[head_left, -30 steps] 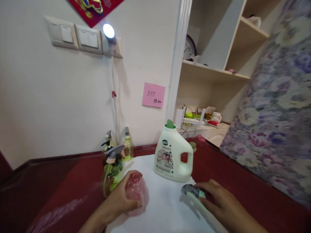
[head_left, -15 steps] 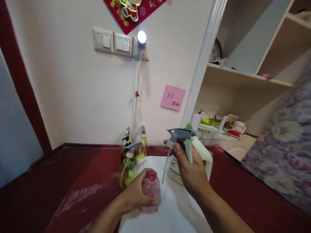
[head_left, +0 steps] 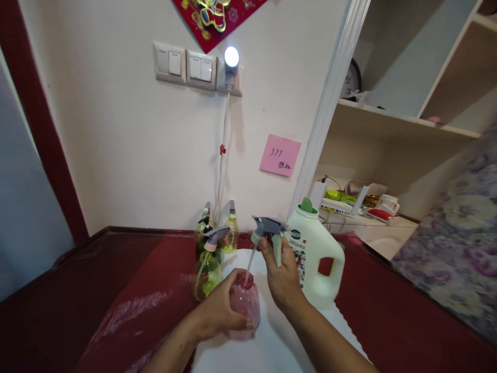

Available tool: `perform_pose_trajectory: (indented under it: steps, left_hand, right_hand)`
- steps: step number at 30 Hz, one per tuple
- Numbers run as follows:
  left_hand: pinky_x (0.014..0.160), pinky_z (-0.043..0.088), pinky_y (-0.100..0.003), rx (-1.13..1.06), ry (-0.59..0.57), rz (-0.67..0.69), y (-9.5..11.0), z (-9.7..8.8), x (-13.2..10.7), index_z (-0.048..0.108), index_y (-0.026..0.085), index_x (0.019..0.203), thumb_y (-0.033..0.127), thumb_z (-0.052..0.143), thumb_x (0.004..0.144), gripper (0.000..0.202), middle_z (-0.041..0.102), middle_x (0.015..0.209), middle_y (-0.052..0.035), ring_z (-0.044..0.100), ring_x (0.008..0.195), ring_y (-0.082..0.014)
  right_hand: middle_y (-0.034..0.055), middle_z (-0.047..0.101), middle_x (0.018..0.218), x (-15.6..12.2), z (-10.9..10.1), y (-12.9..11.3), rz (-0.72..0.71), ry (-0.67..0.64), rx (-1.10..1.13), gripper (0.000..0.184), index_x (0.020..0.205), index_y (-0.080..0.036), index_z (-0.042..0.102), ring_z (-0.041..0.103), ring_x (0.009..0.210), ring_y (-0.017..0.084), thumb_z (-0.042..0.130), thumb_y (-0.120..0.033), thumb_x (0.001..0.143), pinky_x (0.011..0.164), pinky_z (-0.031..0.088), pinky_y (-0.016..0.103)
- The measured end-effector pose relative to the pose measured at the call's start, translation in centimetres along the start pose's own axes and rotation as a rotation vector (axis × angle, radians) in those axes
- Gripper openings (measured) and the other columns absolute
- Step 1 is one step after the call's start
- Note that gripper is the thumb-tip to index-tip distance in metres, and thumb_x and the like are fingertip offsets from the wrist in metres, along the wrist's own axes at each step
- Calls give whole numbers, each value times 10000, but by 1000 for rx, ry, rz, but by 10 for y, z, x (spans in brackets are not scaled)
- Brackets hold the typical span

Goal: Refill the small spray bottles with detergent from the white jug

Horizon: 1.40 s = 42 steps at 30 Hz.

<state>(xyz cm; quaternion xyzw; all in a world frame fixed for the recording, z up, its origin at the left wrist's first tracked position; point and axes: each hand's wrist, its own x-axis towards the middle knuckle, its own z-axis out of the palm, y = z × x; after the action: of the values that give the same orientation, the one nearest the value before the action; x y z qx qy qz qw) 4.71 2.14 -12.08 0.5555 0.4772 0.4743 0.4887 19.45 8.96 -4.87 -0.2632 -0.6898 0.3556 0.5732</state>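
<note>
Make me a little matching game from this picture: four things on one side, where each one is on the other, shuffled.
Things
1. Pink bottle
2. Trigger spray head
3. Pale green jug
4. Pink handwritten note

Places
A. Stuck on the wall
B. Held in the right hand, above the other hand
C. Standing upright, partly hidden by a hand, not held
D. Gripped at its side by the left hand

Right pairs: 1-D, 2-B, 3-C, 4-A
</note>
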Motion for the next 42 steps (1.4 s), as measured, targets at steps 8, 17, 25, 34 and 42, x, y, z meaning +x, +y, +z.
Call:
perform_pose_trajectory:
  steps: [8,17,25,34,42]
  left_hand:
    - [982,486,-409,-99,-27,9,-4,2,2,528,234,1200,133,826,501,766,656,1156,-18,618,1104,-280]
    - [932,526,-427,-169,-54,-18,-4,4,1,476,229,1294,150,822,515,856,677,1195,-56,658,1082,-293]
    - [1065,434,-475,-111,-36,52,0,3,2,558,230,1132,142,844,499,700,666,1081,-9,617,1067,-272]
    - [1108,393,-499,-59,-22,50,1,2,1,571,223,1143,200,890,503,715,658,1097,-17,607,1081,-290]
    - [1157,319,-524,-1,20,84,-1,1,2,587,214,1163,148,903,473,761,645,1114,-18,522,1223,-327]
  right_hand:
    - [67,745,1075,-43,1,32,73,-183,136,344,1180,-239,664,703,957,236,607,-505,969,887,580,362]
    - [49,745,1059,-61,0,51,88,-222,162,306,1213,-282,650,715,930,224,609,-467,973,824,595,338]
    - [42,681,1261,-59,-22,64,-44,-260,37,352,1305,-328,622,630,1182,260,581,-346,956,1019,507,413]
    - [33,533,1501,-10,-61,17,-330,-384,-273,453,1398,-366,537,459,1399,239,459,-163,1001,1146,399,494]
    - [41,667,1353,37,-53,-33,-440,-998,-448,380,1245,-309,677,536,1323,241,472,-99,1004,1087,454,474]
